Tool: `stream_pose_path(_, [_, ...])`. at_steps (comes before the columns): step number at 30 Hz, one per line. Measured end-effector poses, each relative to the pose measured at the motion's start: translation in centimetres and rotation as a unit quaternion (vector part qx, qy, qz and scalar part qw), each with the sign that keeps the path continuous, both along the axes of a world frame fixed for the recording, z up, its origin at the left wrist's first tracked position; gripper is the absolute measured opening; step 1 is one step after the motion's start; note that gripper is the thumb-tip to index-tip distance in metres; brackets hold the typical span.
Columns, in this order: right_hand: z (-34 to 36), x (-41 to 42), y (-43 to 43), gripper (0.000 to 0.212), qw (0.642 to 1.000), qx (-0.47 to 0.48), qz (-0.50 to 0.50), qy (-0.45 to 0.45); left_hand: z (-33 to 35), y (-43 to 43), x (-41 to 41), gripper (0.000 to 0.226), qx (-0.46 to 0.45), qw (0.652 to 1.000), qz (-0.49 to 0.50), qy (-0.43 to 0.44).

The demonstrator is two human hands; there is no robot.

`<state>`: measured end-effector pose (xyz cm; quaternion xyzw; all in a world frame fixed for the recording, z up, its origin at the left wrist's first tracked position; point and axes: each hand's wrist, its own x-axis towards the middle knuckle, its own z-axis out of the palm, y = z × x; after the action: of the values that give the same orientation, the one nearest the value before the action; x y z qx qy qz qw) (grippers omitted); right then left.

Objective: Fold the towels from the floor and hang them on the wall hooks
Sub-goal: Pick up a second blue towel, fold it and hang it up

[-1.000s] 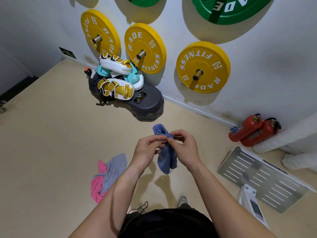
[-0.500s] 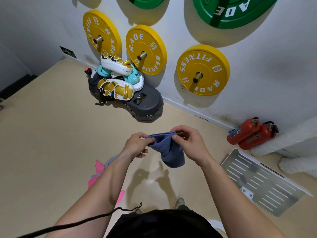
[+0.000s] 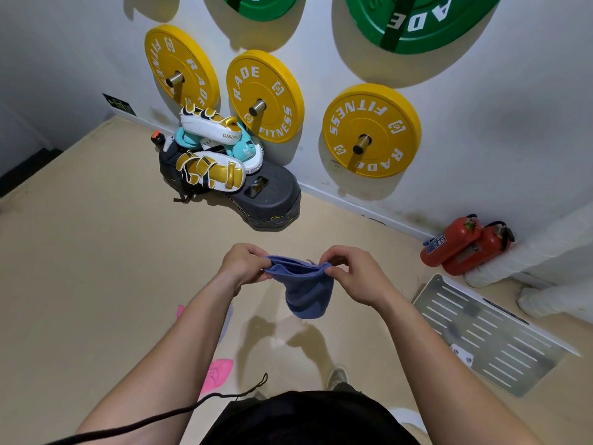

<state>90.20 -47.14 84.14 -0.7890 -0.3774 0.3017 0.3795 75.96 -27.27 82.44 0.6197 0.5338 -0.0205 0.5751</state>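
Since a second ago the hands have drawn apart, so the towel, bunched in a clump then, now has its top edge stretched between them.

At eight o'clock from it, a pink towel lies on the floor, mostly hidden by the left forearm and waiting its turn.

The left hand holds the towel's left corner, its fingers and thumb clamped on the hem. The cloth hangs in mid-air in front of the person's body, doubled, with the fold sagging toward six o'clock and well clear of the floor. Holding it up by two corners lets its weight pull the layers flat, which I judge is meant to square the fold. The right hand mirrors the left, its fingers pinched together on the right corner.

At twelve o'clock, yellow plates sit on wall pegs; I see no free hook. Two extinguishers lie against the wall at two o'clock.

Folding looks midway, and hanging is not yet begun.
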Motion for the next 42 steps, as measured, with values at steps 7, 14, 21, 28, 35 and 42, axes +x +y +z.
stream_pose_path(7, [-1.7, 0.2, 0.7, 0.015, 0.985, -0.106, -0.106, -0.088, 1.7, -0.1, 0.3, 0.024, 0.006, 0.993, -0.119, 0.011])
stream_pose_path(14, [-1.1, 0.7, 1.1, 0.017, 0.984, -0.076, -0.143, -0.073, 3.7, -1.2, 1.0, 0.031, 0.018, 0.986, -0.157, -0.050])
stream_pose_path(21, [0.6, 2.6, -0.4, 0.013, 0.989, 0.030, -0.142, 0.001, 4.5, -1.2, 0.6, 0.021, 0.039, 0.965, -0.238, -0.101])
stream_pose_path(28, [2.0, 4.0, -0.6, 0.012, 0.989, 0.051, -0.137, -0.002, 4.7, -1.9, 2.4, 0.006, 0.232, 0.947, -0.179, -0.129])
stream_pose_path(35, [4.3, 5.0, -1.4, 0.029, 0.995, 0.014, -0.097, 0.033, 6.2, -2.5, 3.8, 0.006, 0.225, 0.926, -0.226, -0.202])
stream_pose_path(42, [7.5, 4.6, 1.3, 0.028, 0.990, -0.032, 0.099, -0.091, 7.6, -2.6, 4.6, 0.008, 0.227, 0.907, -0.272, -0.228])
